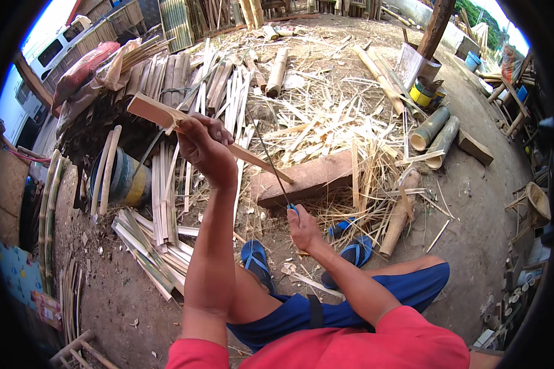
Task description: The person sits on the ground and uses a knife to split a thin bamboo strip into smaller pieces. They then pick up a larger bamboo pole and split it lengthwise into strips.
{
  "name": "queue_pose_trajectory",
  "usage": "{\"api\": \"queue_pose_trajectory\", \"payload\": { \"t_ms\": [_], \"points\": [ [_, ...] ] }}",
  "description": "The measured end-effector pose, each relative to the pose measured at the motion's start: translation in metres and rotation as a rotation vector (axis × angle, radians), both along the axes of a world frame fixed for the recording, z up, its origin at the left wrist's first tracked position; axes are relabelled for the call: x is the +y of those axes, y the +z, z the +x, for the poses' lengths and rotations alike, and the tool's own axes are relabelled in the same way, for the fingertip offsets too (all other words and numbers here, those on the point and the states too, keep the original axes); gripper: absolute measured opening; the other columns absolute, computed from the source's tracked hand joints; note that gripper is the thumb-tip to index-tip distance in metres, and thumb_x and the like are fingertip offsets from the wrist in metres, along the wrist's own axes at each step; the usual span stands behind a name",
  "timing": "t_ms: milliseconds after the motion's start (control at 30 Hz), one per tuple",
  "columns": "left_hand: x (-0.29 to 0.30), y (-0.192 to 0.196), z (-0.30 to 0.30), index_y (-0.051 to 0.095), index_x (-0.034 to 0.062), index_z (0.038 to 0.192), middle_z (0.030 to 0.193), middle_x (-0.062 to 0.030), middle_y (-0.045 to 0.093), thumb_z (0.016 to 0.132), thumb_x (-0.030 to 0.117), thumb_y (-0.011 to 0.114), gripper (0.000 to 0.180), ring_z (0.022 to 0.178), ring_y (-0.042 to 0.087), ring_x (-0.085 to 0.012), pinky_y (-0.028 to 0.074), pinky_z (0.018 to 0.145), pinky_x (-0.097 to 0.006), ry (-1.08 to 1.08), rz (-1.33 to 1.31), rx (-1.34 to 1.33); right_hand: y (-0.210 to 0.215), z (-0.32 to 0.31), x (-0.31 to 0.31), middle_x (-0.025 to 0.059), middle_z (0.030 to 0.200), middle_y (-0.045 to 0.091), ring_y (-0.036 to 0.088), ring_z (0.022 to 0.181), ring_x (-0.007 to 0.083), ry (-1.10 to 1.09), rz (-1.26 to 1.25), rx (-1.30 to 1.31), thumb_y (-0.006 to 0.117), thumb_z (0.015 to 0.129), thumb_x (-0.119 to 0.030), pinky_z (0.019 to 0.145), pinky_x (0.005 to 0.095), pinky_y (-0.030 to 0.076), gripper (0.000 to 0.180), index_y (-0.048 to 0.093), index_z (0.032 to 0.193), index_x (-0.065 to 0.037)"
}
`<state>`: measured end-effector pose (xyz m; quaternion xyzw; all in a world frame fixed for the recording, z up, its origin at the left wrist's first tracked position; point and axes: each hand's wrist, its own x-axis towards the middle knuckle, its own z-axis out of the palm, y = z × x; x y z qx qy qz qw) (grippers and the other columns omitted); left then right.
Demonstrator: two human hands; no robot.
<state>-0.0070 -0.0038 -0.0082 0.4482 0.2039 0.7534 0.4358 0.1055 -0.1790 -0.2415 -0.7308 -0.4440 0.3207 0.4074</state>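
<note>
My left hand (206,147) is raised and wrapped around a split bamboo slat (249,155). The slat slants down to the right, and its lower end meets a thick wooden block (320,178) on the ground. My right hand (305,229) is closed on the blue handle of a long, thin-bladed knife (264,147). Seen nearly edge-on, the blade points up and away and crosses the slat near its lower end; whether it touches the slat I cannot tell. Pale bamboo shavings (326,114) lie heaped beyond the block.
Split bamboo slats (144,255) are stacked at my left, near a tilted bucket (129,178). Bamboo tubes (440,141) and a short timber (476,147) lie to the right. Another bamboo piece (400,215) rests beside my blue slippers (357,251). A wooden post (436,31) stands farther back.
</note>
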Motion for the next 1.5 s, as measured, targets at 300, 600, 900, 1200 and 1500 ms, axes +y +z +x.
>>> {"api": "queue_pose_trajectory", "payload": {
  "t_ms": [300,600,900,1200,1500],
  "points": [
    [-0.001,0.005,0.007,0.05,0.0076,0.094,0.065,0.0028,0.041,0.107,0.043,0.047,0.038,0.054,0.04,-0.0062,0.036,0.052,-0.023,0.064,-0.001,-0.053,0.018,0.008,0.009,0.0163,0.071,0.059,0.057,0.062,0.0337,0.139,0.171,0.047,0.045,0.106,-0.041,0.06,0.0443,0.045,0.041,0.053,0.095,-0.002],
    [0.007,-0.002,-0.007,0.051,0.0047,0.107,0.073,0.0018,0.044,0.107,0.047,0.043,0.043,0.062,0.039,-0.0076,0.036,0.059,-0.024,0.03,0.017,-0.031,-0.058,0.02,0.012,0.0306,0.1,0.066,0.062,0.099,0.0505,-0.216,-0.485,-0.049,0.042,0.102,-0.055,0.086,0.0548,0.047,0.059,0.061,0.101,0.0],
    [0.013,-0.009,-0.006,0.051,0.0077,0.101,0.074,0.0012,0.051,0.104,0.038,0.054,0.031,0.066,0.046,-0.0089,0.041,0.065,-0.027,-0.322,0.173,0.123,0.062,0.001,0.001,0.0215,0.075,0.059,0.058,0.071,0.0419,0.146,0.083,0.16,0.045,0.105,-0.045,0.063,0.0463,0.044,0.045,0.053,0.096,-0.002],
    [0.015,-0.009,-0.005,0.047,0.0104,0.093,0.071,0.0016,0.041,0.105,0.04,0.052,0.032,0.062,0.041,-0.0087,0.04,0.063,-0.028,-0.396,0.253,0.139,-0.006,0.031,0.016,0.0303,0.091,0.065,0.062,0.091,0.0504,-0.058,-0.386,-0.119,0.043,0.104,-0.049,0.077,0.0534,0.047,0.054,0.06,0.098,0.002],
    [0.015,-0.013,-0.007,0.052,0.0093,0.096,0.068,0.0034,0.042,0.103,0.044,0.055,0.036,0.061,0.041,-0.0065,0.039,0.06,-0.025,-0.504,0.184,0.066,-0.012,0.019,-0.005,0.0307,0.087,0.062,0.06,0.089,0.0519,0.109,0.01,0.004,0.042,0.104,-0.048,0.074,0.0529,0.045,0.05,0.056,0.099,-0.001]
  ]
}}
